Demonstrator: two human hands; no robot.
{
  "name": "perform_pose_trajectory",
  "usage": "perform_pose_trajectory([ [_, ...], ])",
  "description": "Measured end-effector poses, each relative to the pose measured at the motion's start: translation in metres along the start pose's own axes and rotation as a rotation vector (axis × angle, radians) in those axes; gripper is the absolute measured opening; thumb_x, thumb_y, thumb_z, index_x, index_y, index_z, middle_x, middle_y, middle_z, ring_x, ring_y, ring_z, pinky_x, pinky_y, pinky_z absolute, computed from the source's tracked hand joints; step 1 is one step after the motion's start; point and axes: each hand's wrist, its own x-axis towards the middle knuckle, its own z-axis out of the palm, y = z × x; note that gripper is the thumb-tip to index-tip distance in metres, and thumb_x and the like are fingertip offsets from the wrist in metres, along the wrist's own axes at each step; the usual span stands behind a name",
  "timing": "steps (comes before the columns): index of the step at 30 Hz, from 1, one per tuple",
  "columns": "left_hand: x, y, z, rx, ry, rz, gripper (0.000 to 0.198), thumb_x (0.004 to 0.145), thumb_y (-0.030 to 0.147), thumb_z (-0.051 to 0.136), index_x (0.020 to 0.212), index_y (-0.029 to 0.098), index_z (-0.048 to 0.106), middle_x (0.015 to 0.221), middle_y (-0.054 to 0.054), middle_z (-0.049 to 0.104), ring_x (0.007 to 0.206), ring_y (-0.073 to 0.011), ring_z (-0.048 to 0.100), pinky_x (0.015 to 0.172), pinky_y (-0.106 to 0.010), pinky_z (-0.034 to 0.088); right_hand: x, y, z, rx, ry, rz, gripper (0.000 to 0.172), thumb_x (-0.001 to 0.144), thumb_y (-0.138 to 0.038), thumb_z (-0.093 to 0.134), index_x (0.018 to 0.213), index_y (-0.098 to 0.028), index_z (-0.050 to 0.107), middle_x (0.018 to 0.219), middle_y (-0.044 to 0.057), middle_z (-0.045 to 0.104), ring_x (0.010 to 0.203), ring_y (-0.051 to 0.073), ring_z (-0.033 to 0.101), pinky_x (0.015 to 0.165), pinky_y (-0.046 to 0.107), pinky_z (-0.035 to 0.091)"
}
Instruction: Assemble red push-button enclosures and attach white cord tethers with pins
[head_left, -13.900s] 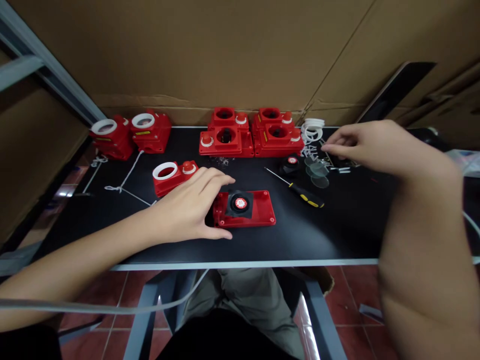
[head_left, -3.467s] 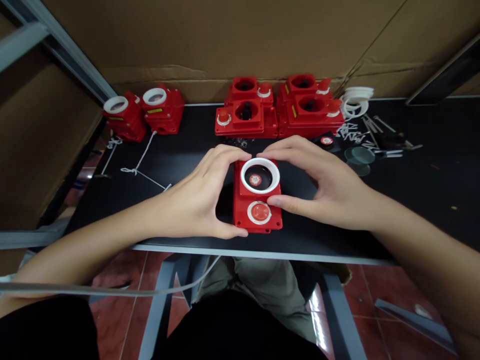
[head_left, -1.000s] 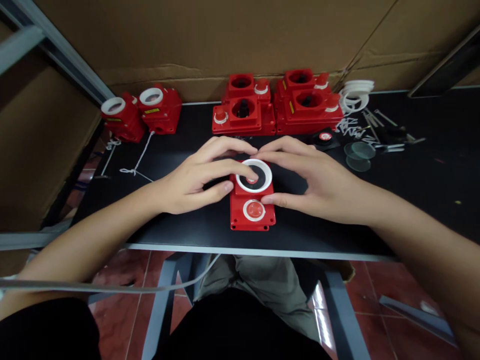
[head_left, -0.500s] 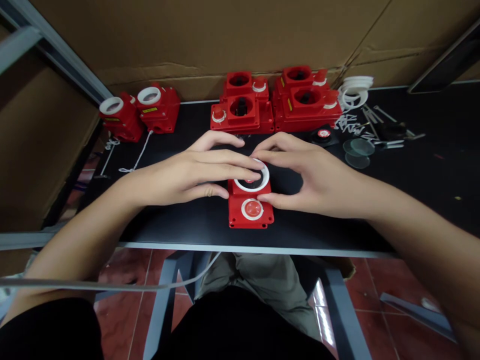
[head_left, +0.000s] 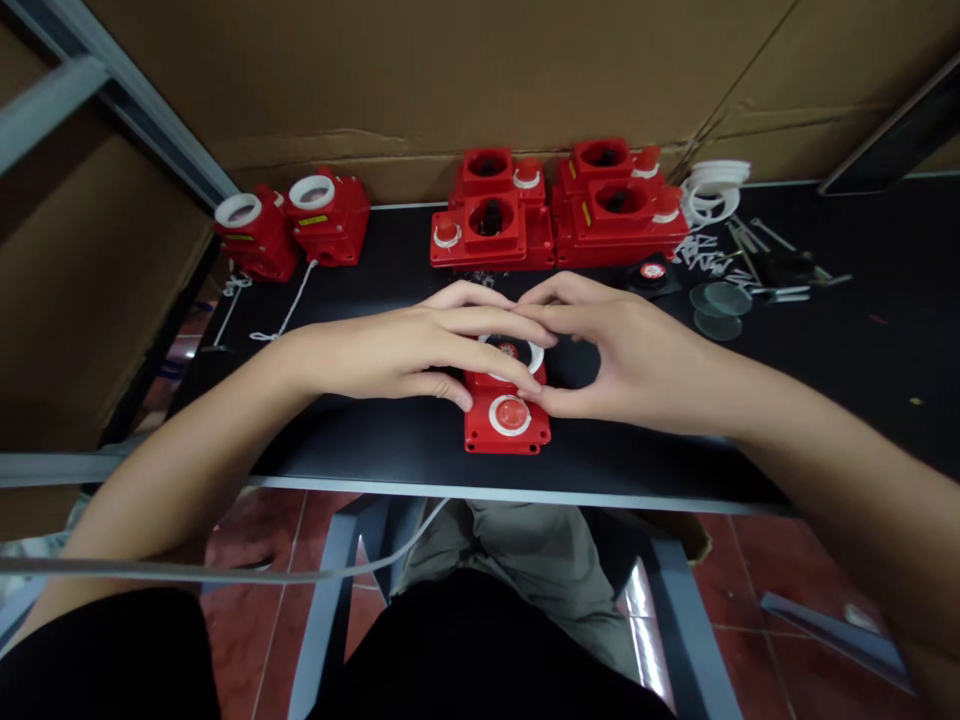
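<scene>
A red housing [head_left: 480, 428] sits on the black table in front of me, a round red indicator lens [head_left: 512, 413] with a white rim on its near part. On its far part is a white ring [head_left: 537, 360] around a dark round opening with a small red-and-white piece inside. My left hand [head_left: 442, 350] lies across the ring with fingers stretched and spread, its thumb at the housing's left side. From the right, my right hand [head_left: 607, 340] curves its thumb and fingers around the ring's side of the housing. The fingers partly hide the ring.
Several red housings [head_left: 491, 250] stand along the cardboard wall. Two more, with white rings [head_left: 238, 210], are at the left. White rings [head_left: 712, 200], clear discs [head_left: 718, 325], a black knob part [head_left: 651, 275] and small metal pieces lie to the right. The table's front edge [head_left: 420, 490] is close.
The left hand has shifted right across the white ring, so its fingertips reach the ring's right side. The right hand stays around the housing. The whole view has shifted slightly.
</scene>
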Motion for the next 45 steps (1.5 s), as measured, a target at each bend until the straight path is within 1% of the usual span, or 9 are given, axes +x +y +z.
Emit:
perform_pose_trajectory([
  [4, 0.003, -0.001, -0.001, -0.056, -0.034, -0.04, 0.04, 0.125, 0.047, 0.08, 0.164, 0.048, 0.088, 0.19, -0.006, 0.069, 0.176, -0.038, 0.065, 0.152, -0.056, 0.051, -0.005, -0.007, 0.002, -0.02, 0.033, 0.114, 0.041, 0.095, -0.055, 0.096, 0.127, -0.03, 0.094, 0.132, 0.012, 0.08, 0.117, 0.034, 0.082, 0.116, 0.057, 0.072],
  [9, 0.006, 0.001, -0.001, -0.117, -0.047, -0.078, 0.042, 0.121, 0.032, 0.082, 0.161, 0.042, 0.09, 0.193, -0.008, 0.065, 0.173, -0.0372, 0.07, 0.146, -0.05, 0.059, -0.01, -0.015, 0.0, -0.023, -0.025, 0.281, 0.051, 0.096, -0.059, 0.091, 0.137, -0.029, 0.09, 0.13, 0.014, 0.08, 0.094, 0.032, 0.083, 0.095, 0.057, 0.079],
  [13, 0.005, 0.008, 0.004, -0.052, 0.041, -0.09, 0.041, 0.12, 0.026, 0.082, 0.157, 0.04, 0.091, 0.191, -0.01, 0.067, 0.176, -0.0381, 0.067, 0.149, -0.054, 0.056, -0.015, -0.022, -0.003, 0.101, -0.11, 0.371, 0.068, 0.1, -0.057, 0.084, 0.161, -0.028, 0.074, 0.135, 0.015, 0.088, 0.11, 0.039, 0.092, 0.102, 0.06, 0.081],
  [17, -0.002, 0.018, 0.013, 0.081, 0.139, -0.133, 0.039, 0.121, 0.024, 0.082, 0.158, 0.034, 0.087, 0.19, -0.015, 0.066, 0.176, -0.0379, 0.067, 0.149, -0.056, 0.056, -0.02, -0.031, 0.002, 0.079, -0.143, 0.327, 0.066, 0.103, -0.061, 0.083, 0.158, -0.026, 0.072, 0.147, 0.018, 0.085, 0.128, 0.045, 0.089, 0.116, 0.07, 0.076],
  [23, -0.008, 0.023, 0.036, 0.338, 0.278, -0.194, 0.039, 0.127, 0.033, 0.075, 0.166, 0.027, 0.077, 0.19, -0.021, 0.063, 0.172, -0.0407, 0.068, 0.142, -0.062, 0.06, -0.017, -0.018, 0.032, -0.103, 0.03, 0.262, 0.094, 0.091, -0.068, 0.101, 0.164, -0.019, 0.069, 0.156, 0.023, 0.071, 0.139, 0.05, 0.08, 0.12, 0.071, 0.073],
  [29, -0.008, 0.016, 0.044, 0.433, 0.402, -0.26, 0.041, 0.116, 0.043, 0.093, 0.155, 0.034, 0.083, 0.169, -0.016, 0.07, 0.168, -0.0454, 0.061, 0.147, -0.076, 0.049, -0.007, -0.008, 0.038, -0.184, 0.049, 0.21, 0.072, 0.098, -0.053, 0.092, 0.158, -0.018, 0.074, 0.145, 0.021, 0.071, 0.127, 0.044, 0.081, 0.115, 0.067, 0.075],
  [36, -0.008, 0.022, 0.047, 0.346, 0.414, -0.263, 0.044, 0.113, 0.038, 0.096, 0.154, 0.033, 0.083, 0.146, -0.013, 0.063, 0.134, -0.0341, 0.074, 0.114, -0.053, 0.071, -0.007, 0.005, 0.016, -0.096, -0.071, 0.036, 0.064, 0.1, -0.045, 0.088, 0.159, -0.021, 0.08, 0.149, 0.018, 0.073, 0.13, 0.039, 0.081, 0.123, 0.061, 0.073],
  [39, -0.009, 0.03, 0.046, 0.353, 0.385, -0.269, 0.049, 0.112, 0.032, 0.093, 0.159, 0.033, 0.081, 0.143, -0.013, 0.063, 0.125, -0.0313, 0.072, 0.104, -0.047, 0.071, -0.006, 0.011, 0.006, -0.045, -0.14, 0.008, 0.071, 0.099, -0.043, 0.091, 0.168, -0.028, 0.08, 0.149, 0.015, 0.073, 0.133, 0.037, 0.079, 0.131, 0.059, 0.069],
  [45, -0.012, 0.031, 0.039, 0.343, 0.341, -0.302, 0.047, 0.115, 0.034, 0.091, 0.161, 0.032, 0.082, 0.138, -0.01, 0.069, 0.117, -0.027, 0.072, 0.103, -0.042, 0.067, -0.008, 0.015, -0.002, -0.024, -0.125, 0.044, 0.076, 0.101, -0.055, 0.092, 0.173, -0.034, 0.081, 0.147, 0.014, 0.075, 0.138, 0.039, 0.077, 0.135, 0.064, 0.064],
])
